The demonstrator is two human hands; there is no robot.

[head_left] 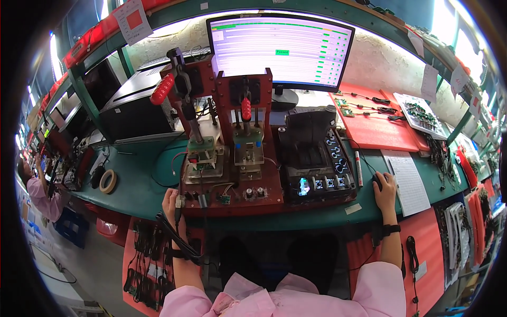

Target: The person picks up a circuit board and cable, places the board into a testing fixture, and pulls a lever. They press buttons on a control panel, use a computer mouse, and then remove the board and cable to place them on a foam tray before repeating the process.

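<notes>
My left hand is closed at the front left corner of a red test fixture, on a black cable whose coiled length hangs over my wrist. Its fingers touch a small plug at the fixture's edge, partly hidden. On the fixture stand two toggle clamps with red handles, the left one raised higher than the right one. Beneath them sit green circuit boards on clear blocks. My right hand rests closed over a dark computer mouse on the green bench.
A lit monitor stands behind the fixtures. Right of the clamps is a black control box with switches. A marker and a ruled sheet flank the mouse. Tape lies at left. Cables lie on red boards beside my legs.
</notes>
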